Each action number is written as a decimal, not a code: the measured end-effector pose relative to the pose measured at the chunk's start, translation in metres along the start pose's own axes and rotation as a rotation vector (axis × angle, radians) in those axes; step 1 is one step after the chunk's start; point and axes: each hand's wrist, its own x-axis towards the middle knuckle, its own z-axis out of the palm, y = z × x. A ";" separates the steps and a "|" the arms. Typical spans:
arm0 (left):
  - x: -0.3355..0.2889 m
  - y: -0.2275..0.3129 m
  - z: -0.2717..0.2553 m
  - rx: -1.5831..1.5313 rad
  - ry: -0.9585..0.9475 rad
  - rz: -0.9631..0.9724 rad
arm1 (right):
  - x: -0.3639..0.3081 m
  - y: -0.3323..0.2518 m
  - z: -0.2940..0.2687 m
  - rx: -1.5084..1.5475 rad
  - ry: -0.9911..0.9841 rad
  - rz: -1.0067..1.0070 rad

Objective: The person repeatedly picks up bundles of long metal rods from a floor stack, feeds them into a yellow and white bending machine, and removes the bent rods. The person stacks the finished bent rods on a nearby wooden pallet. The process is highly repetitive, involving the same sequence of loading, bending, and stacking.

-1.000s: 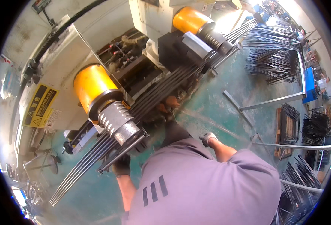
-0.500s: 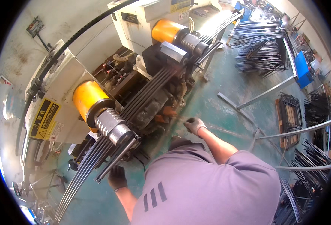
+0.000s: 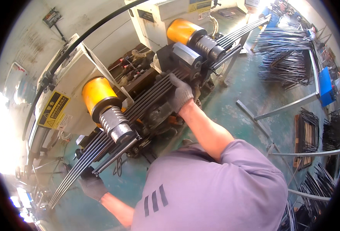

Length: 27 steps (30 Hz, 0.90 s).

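Observation:
Several long, thin metal rods (image 3: 147, 98) lie side by side through a machine with two heads. At the rods' lower left, my gloved left hand (image 3: 93, 185) is closed around the bundle, its fingers mostly hidden beneath. My gloved right hand (image 3: 181, 94) grips the rods between the heads, with its thumb on top and its other fingers out of sight below. The near head has an orange cylinder (image 3: 97, 93) and a ridged steel collar (image 3: 116, 122); the far head has a matching orange cylinder (image 3: 183, 31). A short bar (image 3: 116, 156) juts out beside my left hand.
A black hose (image 3: 89, 32) arches over the machine. Metal rods are heaped on a rack (image 3: 283, 40) at the far right. A grey metal frame (image 3: 287, 106) and a blue panel (image 3: 326, 86) stand on the right, with more dark rods (image 3: 320, 183) nearer me.
My right hand has moved up from beside the machine onto the rods. My left hand has gone left, to the rods' lower end. The view has shifted slightly.

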 end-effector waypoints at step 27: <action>0.057 0.116 -0.030 -0.635 0.246 -0.183 | 0.015 0.007 0.027 0.094 0.140 0.049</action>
